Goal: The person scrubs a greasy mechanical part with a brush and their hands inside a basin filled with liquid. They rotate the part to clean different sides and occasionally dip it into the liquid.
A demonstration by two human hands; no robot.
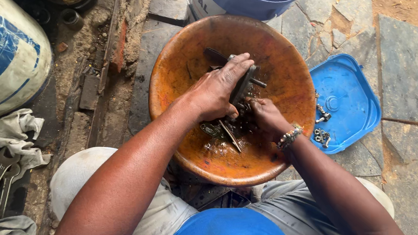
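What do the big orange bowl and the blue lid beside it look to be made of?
Orange bowl: probably plastic, possibly coated metal; dull, scuffed, grime-stained, dark oily liquid at the bottom. Blue lid: likely plastic; smooth, moulded rim and centre boss, glossy. It holds shiny metal bolts.

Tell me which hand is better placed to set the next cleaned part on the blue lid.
Right. The right hand sits low in the orange basin on the side nearest the blue lid; the left hand is gripping a dark metal part farther away.
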